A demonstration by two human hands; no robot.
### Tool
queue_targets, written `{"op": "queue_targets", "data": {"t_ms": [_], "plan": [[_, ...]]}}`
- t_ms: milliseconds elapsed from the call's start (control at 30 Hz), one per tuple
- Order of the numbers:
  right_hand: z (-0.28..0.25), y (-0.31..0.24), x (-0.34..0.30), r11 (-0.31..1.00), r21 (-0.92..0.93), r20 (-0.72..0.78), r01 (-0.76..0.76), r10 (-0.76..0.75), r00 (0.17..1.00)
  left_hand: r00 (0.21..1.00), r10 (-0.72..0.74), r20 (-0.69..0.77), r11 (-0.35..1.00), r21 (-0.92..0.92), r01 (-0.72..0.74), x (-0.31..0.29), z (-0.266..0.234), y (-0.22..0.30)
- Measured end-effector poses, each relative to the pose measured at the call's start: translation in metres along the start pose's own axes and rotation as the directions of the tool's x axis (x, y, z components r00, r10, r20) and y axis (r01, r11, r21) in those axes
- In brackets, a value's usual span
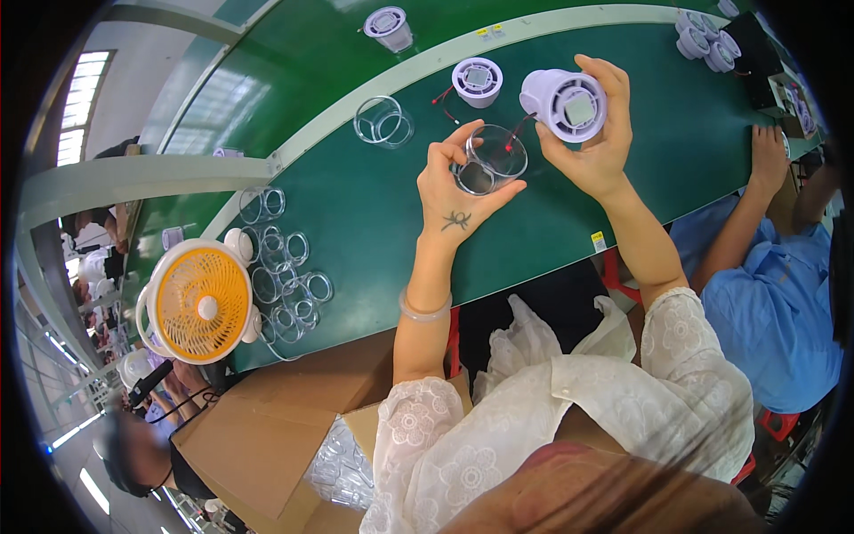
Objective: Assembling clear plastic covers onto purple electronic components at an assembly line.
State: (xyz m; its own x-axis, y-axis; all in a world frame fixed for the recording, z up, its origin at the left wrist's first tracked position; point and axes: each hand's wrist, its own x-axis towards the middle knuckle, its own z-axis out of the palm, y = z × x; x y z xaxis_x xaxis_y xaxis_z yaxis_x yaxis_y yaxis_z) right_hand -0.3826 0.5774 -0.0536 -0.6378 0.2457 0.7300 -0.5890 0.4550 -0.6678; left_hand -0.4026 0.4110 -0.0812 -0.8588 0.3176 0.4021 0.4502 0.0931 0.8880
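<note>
Over the green table, my left hand (454, 187) is closed around a clear plastic cup (498, 153), tilted with its opening up and to the right. My right hand (603, 133) grips a pale lilac round housing (562, 105), its slotted end with a square centre turned toward me. A thin dark wire with a red plug hangs from the housing, down by the cup's mouth. Just beyond, a similar lilac housing (478, 82) stands on the table with a red wire trailing from it. Left of that sits another clear cup (382, 121).
Several clear cups (285, 276) cluster at the left beside an orange and white fan (203, 301). An open cardboard box (267, 427) with clear cups is below. More lilac housings (707, 40) stand far right, and one (389, 28) beyond the pale rail. A co-worker in blue (765, 285) sits at right.
</note>
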Motion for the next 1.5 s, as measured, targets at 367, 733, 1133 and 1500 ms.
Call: {"op": "queue_targets", "data": {"t_ms": [367, 733, 1133, 1500], "plan": [[0.005, 0.008, 0.0, 0.975, -0.124, 0.194, 0.186, -0.16, 0.968, 0.993, 0.097, -0.073, 0.966, 0.246, -0.077, 0.0, -0.001, 0.003], [0.011, 0.006, -0.001, 0.999, -0.002, 0.382, 0.047, -0.043, 0.923, 0.986, 0.164, 0.029, 0.91, 0.381, -0.162, -0.001, -0.001, 0.001], [0.013, 0.022, -0.007, 0.91, 0.322, 0.651, -0.263, -0.011, 0.759, 0.972, 0.015, -0.235, 0.964, -0.254, -0.076, -0.004, -0.004, -0.003], [0.021, 0.016, -0.012, 0.878, 0.454, 0.523, -0.15, -0.126, 0.843, 0.957, -0.212, 0.198, 0.977, 0.009, 0.215, -0.005, -0.003, 0.008]]}}
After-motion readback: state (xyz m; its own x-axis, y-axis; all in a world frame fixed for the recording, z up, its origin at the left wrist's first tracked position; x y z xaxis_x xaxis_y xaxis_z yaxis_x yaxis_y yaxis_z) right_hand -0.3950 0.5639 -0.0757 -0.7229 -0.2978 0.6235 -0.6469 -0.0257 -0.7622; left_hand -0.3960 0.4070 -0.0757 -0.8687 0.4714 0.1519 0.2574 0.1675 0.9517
